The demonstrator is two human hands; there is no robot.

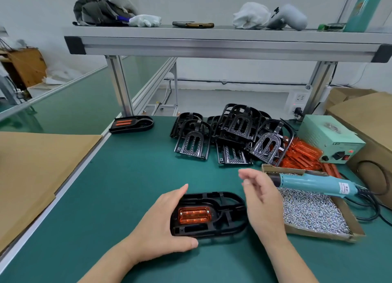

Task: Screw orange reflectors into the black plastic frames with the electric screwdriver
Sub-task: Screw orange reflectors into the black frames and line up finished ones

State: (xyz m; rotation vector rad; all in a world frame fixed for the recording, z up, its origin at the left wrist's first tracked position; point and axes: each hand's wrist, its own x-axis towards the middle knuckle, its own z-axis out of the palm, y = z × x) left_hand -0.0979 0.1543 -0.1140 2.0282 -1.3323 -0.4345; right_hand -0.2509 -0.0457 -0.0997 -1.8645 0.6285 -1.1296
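Our left hand point(161, 221) grips the black frame point(212, 194) at its left end, while our right hand point(261, 200) hovers loose-fingered above its right end.

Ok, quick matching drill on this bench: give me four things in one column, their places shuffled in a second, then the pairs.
1. blue electric screwdriver
2. black plastic frame holding an orange reflector
3. second black frame, reflector fitted
4. loose orange plastic reflectors

A. far left mat edge, near the aluminium post
B. beside the green power box
C. lying across the cardboard tray of screws
D. held by the left hand

Pairs: 1-C, 2-D, 3-A, 4-B.
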